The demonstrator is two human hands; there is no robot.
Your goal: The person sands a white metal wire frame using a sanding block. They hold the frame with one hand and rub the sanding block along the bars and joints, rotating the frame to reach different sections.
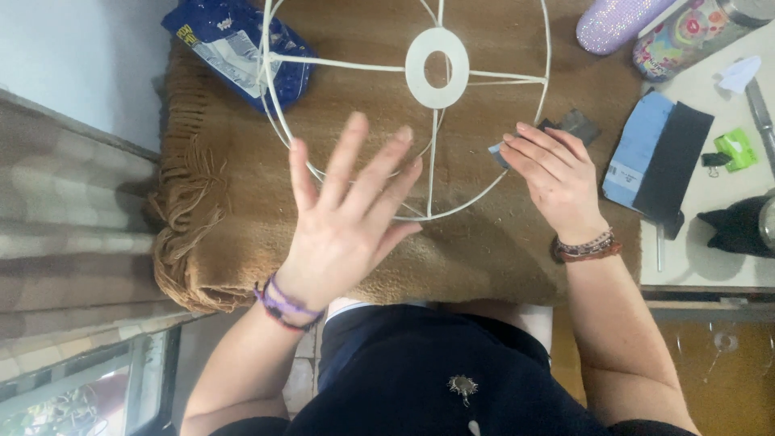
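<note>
Left hand (343,214) spread flat, fingers splayed, hovering over the near rim of white wire lampshade frame (404,105); contact with the wire unclear. Right hand (553,173) pinches small grey-blue piece (497,151) at the frame's right rim, fingers curled.

Frame lies flat on brown fringed blanket (242,242), centre ring (437,68) facing up, spokes radiating out; roughly round, no clear long axis, far part cut off by the picture's top edge.

Blanket's fringe hangs off the left edge; bare blanket near the body. Blue plastic bag (234,48) under the frame's left rim. Right of the blanket: white tabletop (710,258) crowded with blue-and-black sheets (654,153), green clip (736,149), patterned tumbler (686,36).
</note>
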